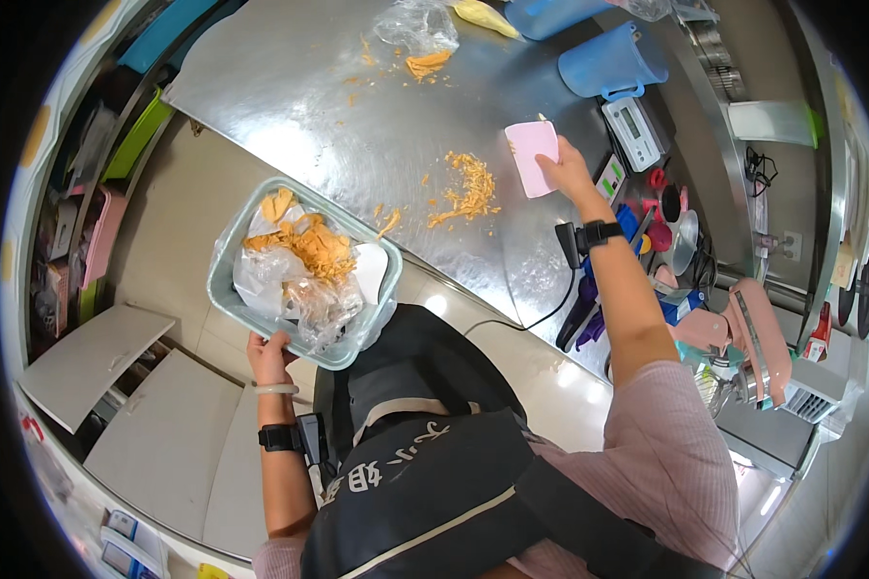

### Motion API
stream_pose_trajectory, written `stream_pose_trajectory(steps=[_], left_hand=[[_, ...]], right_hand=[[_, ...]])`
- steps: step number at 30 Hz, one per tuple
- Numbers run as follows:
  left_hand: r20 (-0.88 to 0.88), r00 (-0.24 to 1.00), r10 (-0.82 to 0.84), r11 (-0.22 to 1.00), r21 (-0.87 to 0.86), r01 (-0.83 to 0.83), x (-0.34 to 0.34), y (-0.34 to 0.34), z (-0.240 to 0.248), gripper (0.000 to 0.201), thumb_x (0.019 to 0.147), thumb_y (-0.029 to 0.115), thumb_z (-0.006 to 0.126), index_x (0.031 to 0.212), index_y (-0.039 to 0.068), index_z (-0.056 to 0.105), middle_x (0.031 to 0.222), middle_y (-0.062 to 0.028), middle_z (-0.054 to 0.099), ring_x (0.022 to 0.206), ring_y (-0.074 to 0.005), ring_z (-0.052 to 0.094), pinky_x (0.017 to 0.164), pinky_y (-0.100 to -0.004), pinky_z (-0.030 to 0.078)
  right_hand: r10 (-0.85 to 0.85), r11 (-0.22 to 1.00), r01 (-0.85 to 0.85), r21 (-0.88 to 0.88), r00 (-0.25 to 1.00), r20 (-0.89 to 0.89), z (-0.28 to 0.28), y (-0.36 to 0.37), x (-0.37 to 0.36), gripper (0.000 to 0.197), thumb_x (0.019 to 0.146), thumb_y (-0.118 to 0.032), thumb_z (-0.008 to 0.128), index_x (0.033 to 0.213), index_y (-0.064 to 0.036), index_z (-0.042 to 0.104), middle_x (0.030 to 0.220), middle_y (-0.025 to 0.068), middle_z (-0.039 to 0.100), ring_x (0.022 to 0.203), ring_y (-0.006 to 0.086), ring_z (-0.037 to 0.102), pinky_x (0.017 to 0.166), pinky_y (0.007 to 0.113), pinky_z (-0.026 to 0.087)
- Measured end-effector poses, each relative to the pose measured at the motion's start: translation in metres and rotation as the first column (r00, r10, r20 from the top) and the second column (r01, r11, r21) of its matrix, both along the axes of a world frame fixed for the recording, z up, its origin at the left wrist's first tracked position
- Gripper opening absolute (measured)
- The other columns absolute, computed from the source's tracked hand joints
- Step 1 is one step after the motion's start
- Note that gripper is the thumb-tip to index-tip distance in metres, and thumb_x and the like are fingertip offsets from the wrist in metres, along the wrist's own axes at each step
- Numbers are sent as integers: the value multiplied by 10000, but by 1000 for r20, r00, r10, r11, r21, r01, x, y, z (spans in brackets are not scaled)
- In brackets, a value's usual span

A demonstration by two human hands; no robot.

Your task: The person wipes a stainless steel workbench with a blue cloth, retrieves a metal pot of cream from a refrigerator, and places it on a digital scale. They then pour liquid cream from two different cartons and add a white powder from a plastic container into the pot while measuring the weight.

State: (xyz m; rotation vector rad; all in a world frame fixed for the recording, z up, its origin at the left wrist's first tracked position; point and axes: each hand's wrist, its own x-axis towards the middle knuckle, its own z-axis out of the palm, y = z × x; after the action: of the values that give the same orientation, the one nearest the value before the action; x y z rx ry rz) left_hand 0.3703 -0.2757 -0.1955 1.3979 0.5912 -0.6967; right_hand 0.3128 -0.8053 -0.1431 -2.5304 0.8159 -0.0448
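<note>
Apron (pixel 425 482) fabric, black with pale trim, is covering the person's front, closest to the camera. Just beyond, the left hand (pixel 272 359) is gripping the rim of a pale green bin (pixel 333 361), thumb and fingers closing on its near left edge. Orange scraps (pixel 319 246) are filling its middle, with clear plastic (pixel 309 314) bunching in front and white paper (pixel 371 270) showing at the right. The bin is appearing at the near edge of the steel tabletop (pixel 319 116); whether it is touching, one cannot tell. Off to the right, a pink mixer (pixel 755 333) is standing well apart from both hands. Farther on, orange crumbs (pixel 468 188) are lying scattered on the tabletop, between the bin and the right hand (pixel 565 172), which is holding a flat pink scraper (pixel 526 159) apart from them. A white scale (pixel 633 132) is resting just right of that hand, a blue jug (pixel 608 63) standing beyond. Farthest off, a clear bag (pixel 415 27) is lying against an orange lump (pixel 427 65), a yellow piping bag (pixel 486 16) lying beside it.
</note>
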Motion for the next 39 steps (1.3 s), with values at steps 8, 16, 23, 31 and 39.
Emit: stream_pose_trajectory(steps=[8, 16, 23, 31, 39], left_hand=[[20, 999, 30, 999, 28, -31, -3, 7, -4, 276, 699, -23, 507, 971, 22, 510, 840, -78, 589, 667, -179, 604, 559, -321, 557], [43, 998, 54, 998, 10, -54, -4, 15, -7, 275, 695, -41, 510, 962, 23, 526, 845, -70, 590, 677, -168, 604, 559, -315, 555], [44, 999, 28, 999, -25, -27, -2, 13, -18, 272, 698, -35, 505, 960, 37, 522, 831, -65, 585, 674, -166, 600, 554, -320, 553], [37, 997, 67, 997, -46, -65, 10, 21, -21, 283, 680, -31, 501, 953, 42, 511, 816, -53, 571, 657, -169, 584, 548, -326, 540], [39, 999, 17, 1000, 8, -18, 35, 23, -14, 283, 677, -39, 486, 950, 28, 517, 812, -66, 579, 649, -179, 596, 518, -306, 540]], right_hand=[[-45, 805, 13, 593, 998, 39, -7, 173, 50, 442, 775, -245, 633, 1145, -50, 492, 1018, 166, 601, 930, 281, 589, 782, 353, 471], [-208, 874, 53, 484, 939, 273, -4, 152, 4, 316, 782, -182, 635, 1041, -28, 540, 951, 139, 605, 887, 194, 586, 718, 315, 479], [-215, 936, 137, 325, 952, 217, -42, 108, -63, 249, 772, -156, 622, 961, -8, 555, 878, 137, 635, 782, 235, 624, 664, 318, 497], [-563, 813, 459, 357, 774, 288, -14, 212, 15, 428, 747, -294, 685, 999, 8, 515, 847, 144, 589, 799, 260, 575, 704, 382, 454], [-688, 684, 724, 93, 598, 411, -44, -23, -26, 370, 680, -130, 687, 963, 75, 564, 891, 176, 629, 832, 265, 612, 739, 340, 471]])
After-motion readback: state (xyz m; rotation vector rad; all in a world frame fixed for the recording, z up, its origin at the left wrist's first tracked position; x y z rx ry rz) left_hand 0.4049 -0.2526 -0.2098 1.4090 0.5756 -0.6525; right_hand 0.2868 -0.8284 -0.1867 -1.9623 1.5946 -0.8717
